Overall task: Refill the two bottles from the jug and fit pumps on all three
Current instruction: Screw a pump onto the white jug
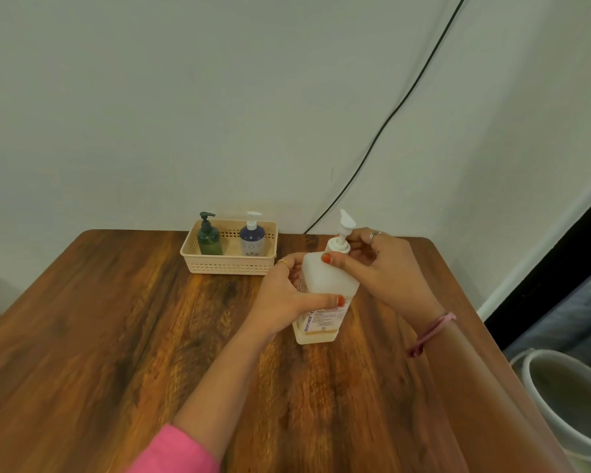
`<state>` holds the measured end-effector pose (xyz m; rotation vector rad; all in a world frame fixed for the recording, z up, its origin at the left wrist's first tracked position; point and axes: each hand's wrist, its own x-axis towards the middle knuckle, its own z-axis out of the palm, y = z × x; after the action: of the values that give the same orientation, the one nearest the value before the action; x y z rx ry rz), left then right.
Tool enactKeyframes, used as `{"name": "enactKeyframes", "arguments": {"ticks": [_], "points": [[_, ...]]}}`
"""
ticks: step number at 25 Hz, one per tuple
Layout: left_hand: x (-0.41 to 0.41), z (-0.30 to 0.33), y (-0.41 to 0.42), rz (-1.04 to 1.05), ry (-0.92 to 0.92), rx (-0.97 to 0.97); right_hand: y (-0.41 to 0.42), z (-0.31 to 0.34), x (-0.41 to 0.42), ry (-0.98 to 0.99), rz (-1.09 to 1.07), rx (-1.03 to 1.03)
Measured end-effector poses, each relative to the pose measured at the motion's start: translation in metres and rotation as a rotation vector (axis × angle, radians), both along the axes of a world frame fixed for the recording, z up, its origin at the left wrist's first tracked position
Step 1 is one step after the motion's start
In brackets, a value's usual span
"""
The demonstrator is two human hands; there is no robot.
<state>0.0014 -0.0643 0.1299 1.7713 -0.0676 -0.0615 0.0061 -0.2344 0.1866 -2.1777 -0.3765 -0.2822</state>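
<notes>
A tall translucent white jug [325, 285] with a printed label stands upright on the wooden table [116, 336], right of centre. My left hand [287, 295] wraps around the jug's body. My right hand [379, 264] grips the collar of a white pump [344, 230] seated in the jug's neck, its nozzle pointing up and left. In a beige basket [229, 264] at the back stand a dark green bottle [208, 238] with a dark pump and a blue bottle [252, 238] with a white pump.
The basket sits against the pale wall. A black cable [389, 121] runs down the wall behind the table's far right corner. A white bucket [567, 397] stands on the floor beside the table's right edge.
</notes>
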Motion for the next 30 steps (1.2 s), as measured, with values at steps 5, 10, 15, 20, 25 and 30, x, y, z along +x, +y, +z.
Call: {"name": "enactKeyframes", "arguments": {"ticks": [5, 10, 15, 20, 25, 30], "points": [[-0.006, 0.002, -0.001, -0.016, -0.005, 0.004, 0.002, 0.001, -0.005, 0.113, -0.046, 0.098], [-0.007, 0.004, 0.003, -0.008, -0.011, 0.0, -0.003, 0.002, -0.009, 0.127, 0.1, 0.099], [-0.008, 0.005, 0.003, -0.006, -0.032, 0.019, 0.011, -0.006, -0.012, 0.107, -0.056, 0.314], [-0.006, 0.003, 0.003, 0.018, -0.012, -0.004, 0.008, -0.011, -0.007, 0.125, 0.024, 0.312], [-0.005, 0.002, 0.0, 0.034, -0.002, -0.047, 0.016, -0.016, -0.002, 0.187, -0.003, 0.286], [-0.002, 0.001, -0.001, 0.033, -0.003, -0.058, 0.029, -0.029, -0.001, 0.17, -0.107, 0.518]]}}
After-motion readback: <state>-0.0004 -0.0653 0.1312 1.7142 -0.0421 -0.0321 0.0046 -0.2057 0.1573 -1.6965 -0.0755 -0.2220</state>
